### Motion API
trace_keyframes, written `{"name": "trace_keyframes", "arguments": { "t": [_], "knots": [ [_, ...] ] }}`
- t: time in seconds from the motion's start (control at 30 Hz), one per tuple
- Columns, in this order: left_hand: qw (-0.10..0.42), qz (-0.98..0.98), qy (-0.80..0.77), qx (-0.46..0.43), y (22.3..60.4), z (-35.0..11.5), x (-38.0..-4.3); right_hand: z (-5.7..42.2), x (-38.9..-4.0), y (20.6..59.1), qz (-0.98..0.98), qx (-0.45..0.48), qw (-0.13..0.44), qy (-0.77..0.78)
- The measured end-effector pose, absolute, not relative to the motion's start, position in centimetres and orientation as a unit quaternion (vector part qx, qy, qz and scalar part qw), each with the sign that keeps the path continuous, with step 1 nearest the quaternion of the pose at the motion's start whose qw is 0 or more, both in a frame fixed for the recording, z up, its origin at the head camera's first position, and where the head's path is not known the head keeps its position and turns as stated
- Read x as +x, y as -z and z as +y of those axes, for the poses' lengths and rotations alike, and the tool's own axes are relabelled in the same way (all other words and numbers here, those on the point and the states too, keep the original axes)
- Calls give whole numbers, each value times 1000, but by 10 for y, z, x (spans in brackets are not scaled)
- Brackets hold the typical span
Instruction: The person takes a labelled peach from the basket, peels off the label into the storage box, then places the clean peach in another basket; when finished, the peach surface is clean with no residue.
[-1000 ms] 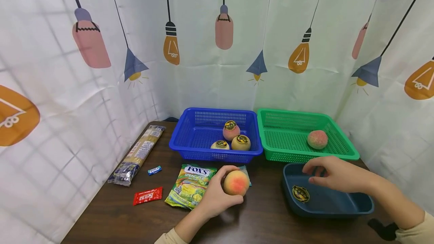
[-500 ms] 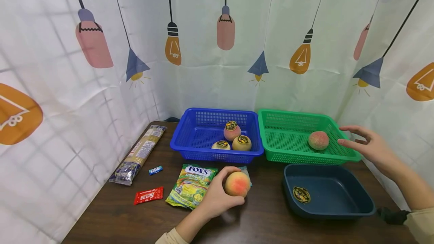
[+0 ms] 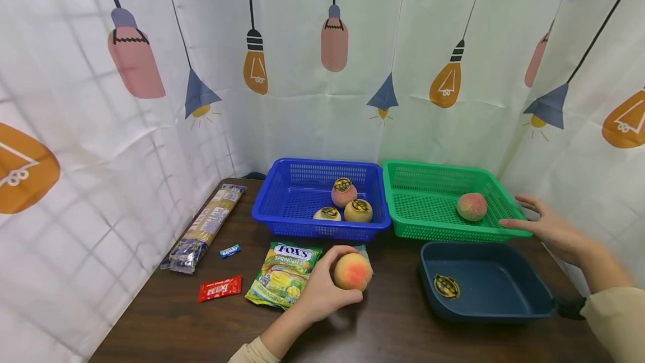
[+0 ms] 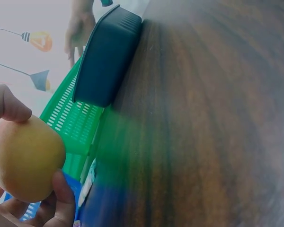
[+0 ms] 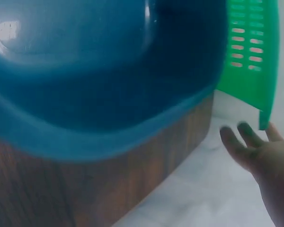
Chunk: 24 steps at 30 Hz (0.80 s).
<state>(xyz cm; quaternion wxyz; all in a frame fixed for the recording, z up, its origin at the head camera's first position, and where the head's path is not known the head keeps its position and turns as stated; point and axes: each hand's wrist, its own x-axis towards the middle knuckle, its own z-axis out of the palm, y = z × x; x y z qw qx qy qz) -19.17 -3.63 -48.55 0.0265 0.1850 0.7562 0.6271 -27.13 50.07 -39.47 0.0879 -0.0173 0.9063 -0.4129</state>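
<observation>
My left hand (image 3: 322, 293) holds a yellow peach with a red blush (image 3: 352, 271) between thumb and fingers, just above the table. The same peach (image 4: 27, 158) fills the lower left of the left wrist view. At the right end of the green basket (image 3: 418, 228), my right hand (image 3: 554, 228) has its fingers spread near the rim, and in the right wrist view its fingers (image 5: 239, 146) lie by the basket's corner. Whether they touch it I cannot tell. Inside that basket lies a reddish peach (image 3: 472, 206).
The blue basket (image 3: 287, 228) holds several peaches, some with black-gold stickers. A dark blue tub (image 3: 499, 279) contains a loose sticker (image 3: 447, 287). On the left lie a FOX'S candy bag (image 3: 284, 276), a red-wrapped sweet (image 3: 220, 288), a small blue-wrapped sweet (image 3: 230, 251) and a long noodle packet (image 3: 206, 228).
My right hand has moved from over the dark blue tub to the right end of the green basket. The left hand and its peach have stayed in place.
</observation>
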Motion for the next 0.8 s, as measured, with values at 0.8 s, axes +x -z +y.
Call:
{"name": "trace_keyframes", "arguments": {
  "t": [0.8],
  "knots": [
    [31, 767, -607, 205, 483, -27, -185, 507, -277, 431, 826, -3, 101, 554]
  ]
}}
